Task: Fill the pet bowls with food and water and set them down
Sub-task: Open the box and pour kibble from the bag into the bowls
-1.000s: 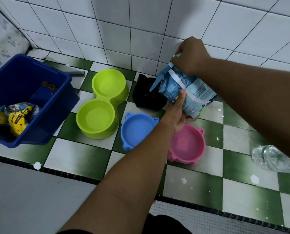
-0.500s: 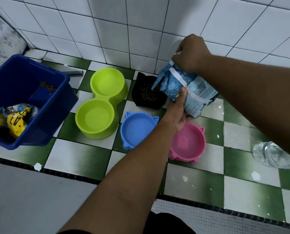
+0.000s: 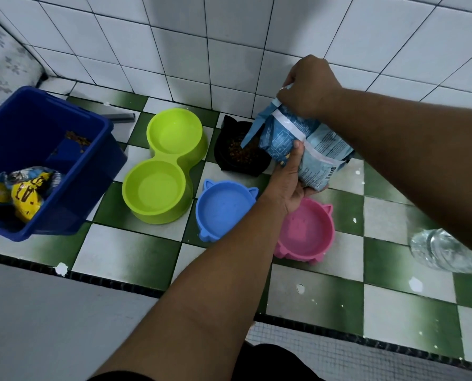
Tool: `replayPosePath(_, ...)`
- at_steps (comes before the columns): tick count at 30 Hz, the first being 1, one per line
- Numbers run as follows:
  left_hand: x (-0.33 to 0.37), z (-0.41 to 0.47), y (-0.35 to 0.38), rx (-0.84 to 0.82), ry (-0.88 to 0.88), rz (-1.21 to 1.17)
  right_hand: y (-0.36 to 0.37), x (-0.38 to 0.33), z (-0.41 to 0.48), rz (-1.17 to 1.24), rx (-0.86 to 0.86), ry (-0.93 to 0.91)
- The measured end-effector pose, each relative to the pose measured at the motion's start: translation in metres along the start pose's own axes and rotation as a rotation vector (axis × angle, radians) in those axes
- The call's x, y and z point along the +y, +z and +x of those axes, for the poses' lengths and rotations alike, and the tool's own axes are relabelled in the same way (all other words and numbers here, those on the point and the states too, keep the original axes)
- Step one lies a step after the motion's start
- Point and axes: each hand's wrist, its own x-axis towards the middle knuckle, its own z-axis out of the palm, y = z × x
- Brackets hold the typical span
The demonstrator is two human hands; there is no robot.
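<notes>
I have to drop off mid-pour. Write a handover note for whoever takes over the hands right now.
Left hand: grips the food bag from below.
Right hand: grips the bag's raised end.
The bag is tilted, its mouth over the black bowl by the wall.
Done: kibble is in the black bowl.
Left: the blue bowl, pink bowl and both wells of the green double bowl look empty. The water bottle lies on the floor at right.
</notes>
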Motion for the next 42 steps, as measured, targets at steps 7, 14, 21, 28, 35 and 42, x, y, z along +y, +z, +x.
replayPosePath(7, 0.003, 0.0, -0.002, -0.021, -0.036, 0.023, -0.001, -0.004, -0.002, -0.025, -0.015, -0.017)
replayPosePath(14, 0.001, 0.002, -0.007, -0.012, -0.026, 0.106, -0.006, 0.007, -0.009, 0.042, 0.008, -0.033)
replayPosePath(21, 0.006, 0.0, -0.004, 0.063, -0.009, 0.159, -0.013, 0.02, -0.023, 0.133, 0.1, -0.07)
replayPosePath(28, 0.015, -0.008, -0.001, 0.074, 0.019, 0.196, -0.028, 0.03, -0.035, 0.25, 0.134, -0.058)
replayPosePath(35, 0.025, -0.016, 0.005, 0.061, 0.099, 0.269, -0.048, 0.045, -0.052, 0.314, 0.182, -0.078)
replayPosePath(42, 0.005, -0.009, 0.043, 0.027, 0.067, 0.325, -0.083, 0.071, -0.064, 0.25, 0.205, -0.058)
